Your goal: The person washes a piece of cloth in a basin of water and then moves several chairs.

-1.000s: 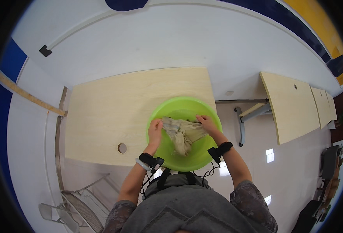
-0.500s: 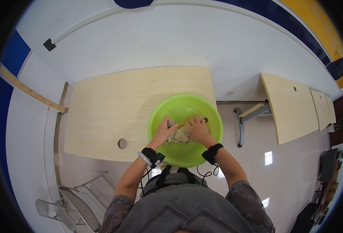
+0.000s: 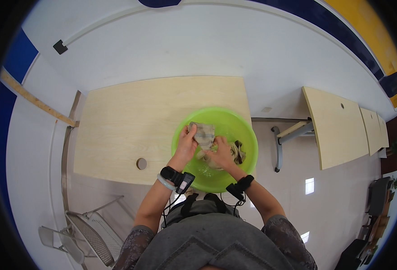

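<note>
Beige-grey cloth [image 3: 203,133] is lying inside the green basin [image 3: 212,183], one part spreading flat near the left side and the rest bunching toward the right, where a darker edge is showing. The left hand [image 3: 187,143] is gripping the flat part at its left edge, thumb on top and fingers narrowing around the fabric. The right hand [image 3: 221,153] is resting on the lower part of the cloth with fingers curling; whether they are pinching it or only pressing, I cannot tell. The basin is sitting at the near right corner of the pale wooden table [image 3: 126,117], its rim reaching past the right edge; how much of its base the table is supporting is hidden. A hard push or a forearm leaning on that rim could therefore be tipping it. The fabric is looking wet, so it could be sliding from the left fingers if only that small edge is carrying the weight. Black wrist devices [image 3: 178,179] are sitting close to the basin, with cables [image 3: 234,202] hanging below; splashing could be wetting them, or a cable could be snagging on the rim.
</note>
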A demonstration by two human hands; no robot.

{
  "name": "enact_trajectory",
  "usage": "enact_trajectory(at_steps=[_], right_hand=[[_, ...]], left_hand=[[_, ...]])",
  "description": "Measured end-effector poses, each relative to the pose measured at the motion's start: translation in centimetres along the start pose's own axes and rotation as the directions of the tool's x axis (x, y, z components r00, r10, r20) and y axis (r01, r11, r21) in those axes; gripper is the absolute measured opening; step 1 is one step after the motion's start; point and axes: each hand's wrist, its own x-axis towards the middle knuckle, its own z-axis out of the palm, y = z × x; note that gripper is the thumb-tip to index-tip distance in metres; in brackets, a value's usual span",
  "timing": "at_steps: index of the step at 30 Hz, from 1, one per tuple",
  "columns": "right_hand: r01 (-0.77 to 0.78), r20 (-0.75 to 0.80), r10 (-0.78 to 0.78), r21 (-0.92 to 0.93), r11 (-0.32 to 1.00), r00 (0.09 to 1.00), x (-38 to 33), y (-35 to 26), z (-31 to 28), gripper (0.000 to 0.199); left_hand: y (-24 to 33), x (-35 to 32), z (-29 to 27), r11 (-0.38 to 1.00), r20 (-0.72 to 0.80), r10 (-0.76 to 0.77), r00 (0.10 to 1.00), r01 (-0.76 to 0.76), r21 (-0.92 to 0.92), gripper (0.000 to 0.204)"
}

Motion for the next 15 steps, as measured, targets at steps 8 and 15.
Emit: enact_trajectory(at_steps=[8,15], right_hand=[[-0.268,0.247,0.115,0.932,0.244,0.962,2.1,1.2,-4.3,0.035],[-0.244,0.239,0.115,0.969,0.03,0.964,2.3,-3.9,-12.7,0.037]], left_hand=[[-1.2,0.6,0.2,0.942,0.14,0.111,0.984,-0.149,0.3,0.031],[-5.3,-0.6,-2.8,0.795,0.368,-0.162,0.916,-0.1,0.598,0.046]])
